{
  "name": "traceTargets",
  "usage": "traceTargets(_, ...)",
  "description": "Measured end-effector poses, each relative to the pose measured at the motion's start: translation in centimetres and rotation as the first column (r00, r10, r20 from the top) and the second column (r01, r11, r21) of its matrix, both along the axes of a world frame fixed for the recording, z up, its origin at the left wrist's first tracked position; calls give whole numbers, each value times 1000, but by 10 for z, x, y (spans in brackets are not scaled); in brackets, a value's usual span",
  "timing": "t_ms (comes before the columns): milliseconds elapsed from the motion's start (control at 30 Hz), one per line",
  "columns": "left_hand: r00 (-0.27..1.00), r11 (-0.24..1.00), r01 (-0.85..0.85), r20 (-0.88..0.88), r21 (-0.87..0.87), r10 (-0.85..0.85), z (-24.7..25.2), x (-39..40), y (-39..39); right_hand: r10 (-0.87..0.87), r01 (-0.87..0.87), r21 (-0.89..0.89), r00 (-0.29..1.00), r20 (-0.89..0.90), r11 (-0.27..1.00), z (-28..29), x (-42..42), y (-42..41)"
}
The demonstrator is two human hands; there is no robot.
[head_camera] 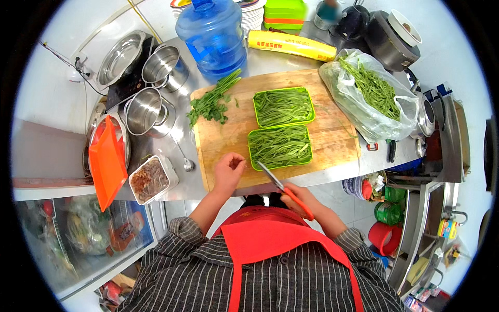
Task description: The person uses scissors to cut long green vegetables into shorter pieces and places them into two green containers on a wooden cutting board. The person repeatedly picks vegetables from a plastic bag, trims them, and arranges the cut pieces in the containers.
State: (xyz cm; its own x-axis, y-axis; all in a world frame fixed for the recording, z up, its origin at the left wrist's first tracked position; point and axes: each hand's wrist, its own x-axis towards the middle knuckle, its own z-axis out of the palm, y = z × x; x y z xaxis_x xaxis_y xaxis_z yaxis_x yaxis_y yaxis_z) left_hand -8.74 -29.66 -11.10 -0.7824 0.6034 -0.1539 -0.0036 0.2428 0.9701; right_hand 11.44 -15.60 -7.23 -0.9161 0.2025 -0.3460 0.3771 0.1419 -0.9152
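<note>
In my right hand is a pair of scissors with red-orange handles, blades pointing up and left to the near corner of a green tray of cut green stems. A second such tray stands directly behind it on the wooden cutting board. My left hand is just left of the nearer tray over the board, fingers curled with the tips together; whether something small is between them cannot be told. A bunch of leafy green herbs lies at the board's back left corner.
An open plastic bag of green stems overlaps the board's right side. Behind stand a blue water jug and a yellow cling film box. At left are steel pots, a ladle, a tub of brownish food and an orange tray.
</note>
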Motion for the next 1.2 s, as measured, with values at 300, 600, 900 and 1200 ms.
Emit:
traceTargets(300,645,938,346,-723,-12,-247,18,20,77,-576,587,-258,808,124,768,14,53,25)
traceTargets(600,246,656,431,-619,-619,-746,8,30,95,-614,626,-174,780,125,760,-8,71,20)
traceTargets(900,295,660,490,-604,-570,-741,28,25,92,-595,601,9,789,155,799,-25,75,43)
traceTargets(1200,965,905,81,-193,-418,-176,-8,0,18,-480,455,742,853,-205,492,-30,40,132)
